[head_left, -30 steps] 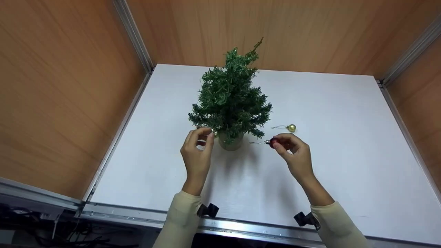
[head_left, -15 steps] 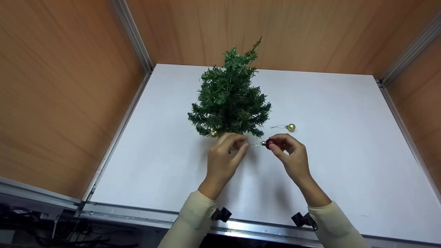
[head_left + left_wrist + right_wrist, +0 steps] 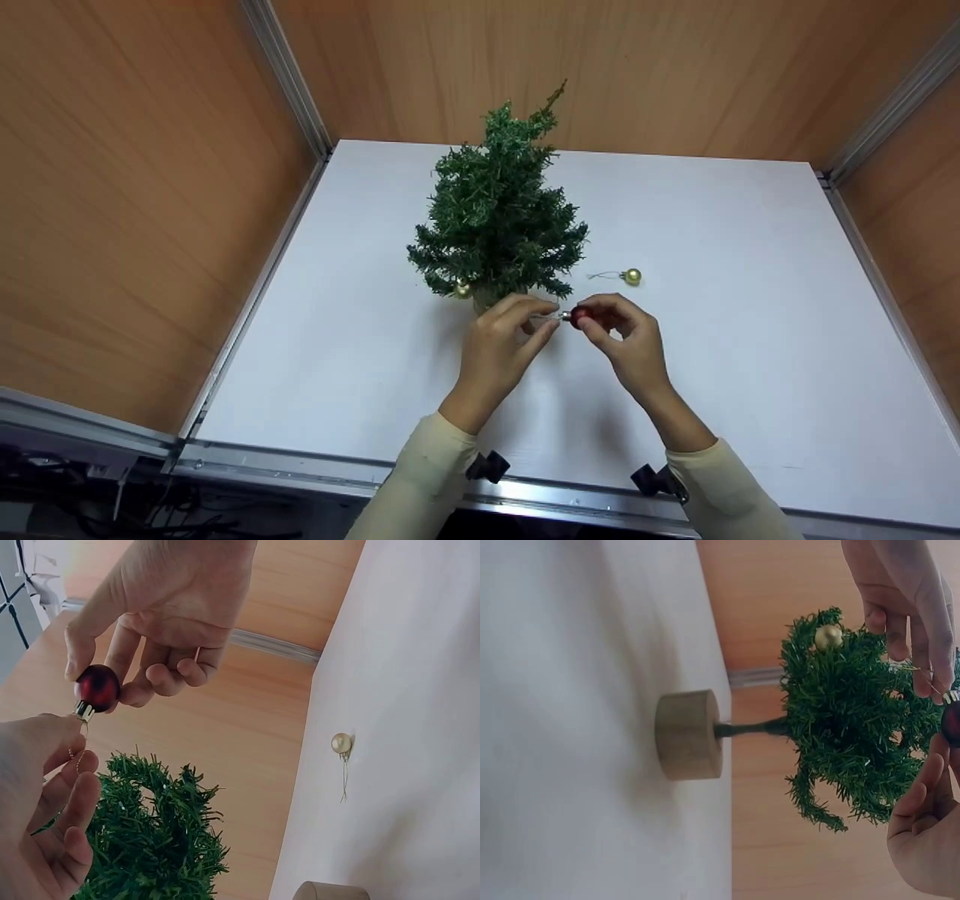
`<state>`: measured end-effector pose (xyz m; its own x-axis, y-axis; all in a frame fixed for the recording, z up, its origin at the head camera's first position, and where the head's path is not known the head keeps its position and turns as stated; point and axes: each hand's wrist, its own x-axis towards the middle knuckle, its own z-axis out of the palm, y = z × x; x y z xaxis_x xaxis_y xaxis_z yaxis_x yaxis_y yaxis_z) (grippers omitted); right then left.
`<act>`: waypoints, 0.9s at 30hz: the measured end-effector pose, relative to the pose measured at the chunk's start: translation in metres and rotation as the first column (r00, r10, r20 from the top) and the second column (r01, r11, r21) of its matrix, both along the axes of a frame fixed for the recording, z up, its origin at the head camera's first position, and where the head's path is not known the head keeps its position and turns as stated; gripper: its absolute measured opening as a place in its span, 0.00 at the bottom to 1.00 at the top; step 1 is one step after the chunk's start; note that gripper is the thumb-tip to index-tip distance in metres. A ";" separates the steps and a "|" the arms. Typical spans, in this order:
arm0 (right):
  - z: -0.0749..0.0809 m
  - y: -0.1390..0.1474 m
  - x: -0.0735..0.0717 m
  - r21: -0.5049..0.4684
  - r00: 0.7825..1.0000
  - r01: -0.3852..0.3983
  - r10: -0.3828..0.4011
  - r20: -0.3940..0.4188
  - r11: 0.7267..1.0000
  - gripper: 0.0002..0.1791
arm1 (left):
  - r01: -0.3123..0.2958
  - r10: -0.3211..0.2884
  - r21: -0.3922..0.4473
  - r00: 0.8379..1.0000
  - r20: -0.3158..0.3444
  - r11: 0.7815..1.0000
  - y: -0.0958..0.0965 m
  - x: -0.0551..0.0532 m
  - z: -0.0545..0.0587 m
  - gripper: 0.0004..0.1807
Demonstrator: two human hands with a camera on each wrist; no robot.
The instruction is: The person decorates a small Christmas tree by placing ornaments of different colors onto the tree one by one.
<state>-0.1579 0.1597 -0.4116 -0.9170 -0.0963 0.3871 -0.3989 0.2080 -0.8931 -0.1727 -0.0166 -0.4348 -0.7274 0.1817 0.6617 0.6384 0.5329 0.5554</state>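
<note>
In front of the small artificial Christmas tree (image 3: 499,210), my right hand (image 3: 636,345) pinches a red bauble (image 3: 97,688) between thumb and fingertips. The bauble's gold cap points toward my left hand (image 3: 496,345). My left thumb and fingers close on the thin gold string (image 3: 80,754) right by the cap, and part of the string shows between the fingers. One gold bauble (image 3: 829,637) hangs on a low branch at the tree's left side. The tree's round base (image 3: 690,735) is partly covered by my left hand in the head view.
A second gold bauble (image 3: 632,277) lies on the white tabletop (image 3: 750,337) right of the tree, its string toward the tree. Wooden panels (image 3: 637,75) rise behind and at both sides. A metal rail (image 3: 555,495) runs along the front edge.
My left hand has left the gold bauble at the tree's lower left and moved right to the red bauble's string. My right hand has shifted slightly left with the red bauble.
</note>
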 end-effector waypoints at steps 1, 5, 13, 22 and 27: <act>0.000 0.000 0.000 0.001 1.000 -0.001 0.001 0.000 1.000 0.11 | -0.005 0.005 -0.006 1.000 -0.004 1.000 0.000 0.000 0.000 0.10; -0.002 -0.002 0.000 -0.001 1.000 -0.005 0.005 0.004 1.000 0.10 | -0.011 0.011 -0.014 1.000 -0.004 1.000 0.000 0.001 -0.001 0.09; -0.002 -0.003 0.000 0.005 1.000 -0.006 0.006 0.006 1.000 0.10 | -0.012 0.012 0.008 1.000 0.007 1.000 0.000 0.000 -0.003 0.07; -0.005 -0.005 -0.001 -0.015 1.000 -0.007 0.007 0.007 1.000 0.10 | -0.027 0.025 0.051 0.999 0.032 0.998 -0.002 0.002 -0.002 0.06; -0.006 -0.005 -0.001 -0.010 1.000 -0.005 0.005 0.005 1.000 0.10 | -0.019 0.015 0.085 0.999 0.049 0.996 -0.002 0.002 -0.003 0.05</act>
<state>-0.1585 0.1545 -0.4179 -0.9184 -0.0970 0.3835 -0.3954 0.1967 -0.8972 -0.1710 -0.0191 -0.4378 -0.7611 0.1136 0.6386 0.6013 0.4926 0.6291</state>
